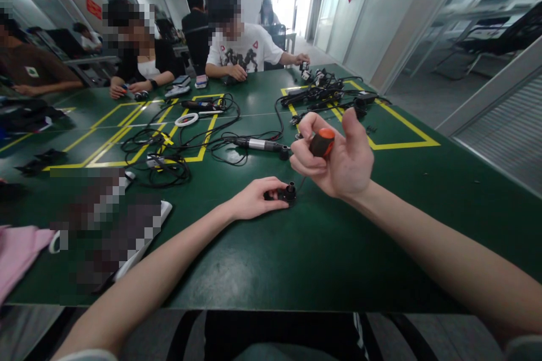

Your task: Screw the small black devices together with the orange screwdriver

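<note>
At the far left, a pink cloth (21, 254) lies on the green table (339, 259), and a person in a brown top (38, 62) sits farther back. Next come 2 flat, dark things with white edges, 1 (95, 200) behind the other (127, 242); their tops are blurred. Behind them sits a person with dark sleeves (163, 59). Then there are loops of black cord (169, 175) and a white ring (186, 119). Past those, a person in a white shirt (243, 48) sits at the back edge. In the middle, the left hand (256, 198) is low by the table, with its thumb and fingers pinching a small black part (290, 193). A silver and black tool (260, 145) lies just behind that hand. To the right and higher up, the right hand (339, 158) has its fingers curled around an orange and black handle (322, 144), with the thumb sticking up. Behind it is a messy heap of black things (315, 93). Yellow tape (406, 145) makes a corner on the table farther right.
</note>
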Demonstrator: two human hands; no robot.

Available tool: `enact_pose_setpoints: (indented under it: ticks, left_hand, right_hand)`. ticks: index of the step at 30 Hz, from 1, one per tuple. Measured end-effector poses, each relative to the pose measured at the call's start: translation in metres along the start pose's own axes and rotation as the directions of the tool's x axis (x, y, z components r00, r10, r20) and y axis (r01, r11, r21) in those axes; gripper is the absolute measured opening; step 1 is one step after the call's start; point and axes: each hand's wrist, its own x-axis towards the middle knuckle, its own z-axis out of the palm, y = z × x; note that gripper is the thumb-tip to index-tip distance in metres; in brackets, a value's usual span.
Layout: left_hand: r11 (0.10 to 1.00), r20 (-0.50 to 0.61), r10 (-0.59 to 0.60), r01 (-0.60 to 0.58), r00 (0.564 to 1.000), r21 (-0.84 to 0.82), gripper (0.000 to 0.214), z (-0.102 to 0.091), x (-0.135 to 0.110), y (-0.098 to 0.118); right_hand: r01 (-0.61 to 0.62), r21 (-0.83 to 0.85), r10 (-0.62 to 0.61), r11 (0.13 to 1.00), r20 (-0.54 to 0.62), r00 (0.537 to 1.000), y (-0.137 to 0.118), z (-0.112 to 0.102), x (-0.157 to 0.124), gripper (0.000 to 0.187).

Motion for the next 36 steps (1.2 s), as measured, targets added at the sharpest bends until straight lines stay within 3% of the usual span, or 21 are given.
enact_pose_setpoints:
  ticks: [7,16,26,32,36]
  left_hand:
    - [1.0,-0.001,0.005,-0.005,1.0,0.005,0.04,-0.0002,-0.0001,0.0003]
    - [1.0,-0.001,0.008,-0.008,1.0,0.016,0.039,-0.0003,0.0007,-0.0014]
    - [1.0,0.002,0.01,-0.01,1.0,0.018,0.039,-0.0001,0.0007,-0.0011]
    - [1.0,-0.009,-0.003,0.004,1.0,0.029,0.043,-0.0004,0.0004,-0.0019]
    - [1.0,-0.009,-0.001,0.001,1.0,0.019,0.044,-0.0004,0.0003,-0.0018]
  right_hand:
    - [0.037,-0.038,-0.038,0.999,-0.008,0.999,0.0027,0.0032,-0.0016,0.039]
    - [-0.018,-0.054,0.017,0.998,-0.022,1.0,0.0035,0.0062,0.0001,0.058]
    - [0.046,-0.078,-0.047,0.996,-0.018,0.999,0.0059,0.004,-0.0026,0.039]
    - [0.016,-0.092,-0.022,0.996,-0.058,0.998,0.0055,0.0074,0.0005,0.056]
    - [0.0,-0.053,-0.003,0.999,-0.048,0.999,0.0054,0.0062,-0.0001,0.057]
